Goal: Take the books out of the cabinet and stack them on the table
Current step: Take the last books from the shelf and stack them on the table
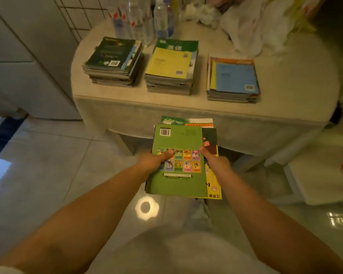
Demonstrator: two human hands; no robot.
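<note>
Both hands clamp a loose bundle of books (178, 175) from opposite sides, held level above the tiled floor (48, 165) just short of the cloth-covered table (186, 107). At the bundle's near-left edge, the left hand (153, 162) lays its thumb across the green back cover that tops the bundle, beside a grid of small coloured pictures; its fingers go underneath and are out of sight. Opposite it, the right hand (214, 160) pinches the right edge the same way, thumb on top, fingers hidden below. Both bare forearms reach forward from the bottom corners of the view, elbows cut off by the frame.

Beneath the green cover, a yellow book juts out to the right, a dark cover shows at the upper right, and a white-and-green one pokes out at the far end; how many books the bundle holds cannot be counted.

Three stacks already stand side by side on the table: a left stack (113, 62) topped by a dark green cover, a middle stack (170, 66) topped by yellow, and a right stack (233, 80) topped by blue. Behind them, clear plastic bottles (143, 18) and crumpled white bags (255, 26) blur together at the table's far edge. A pale, out-of-focus shape at the bottom centre hides the floor there and cannot be identified. Text on the covers is too soft to read.
</note>
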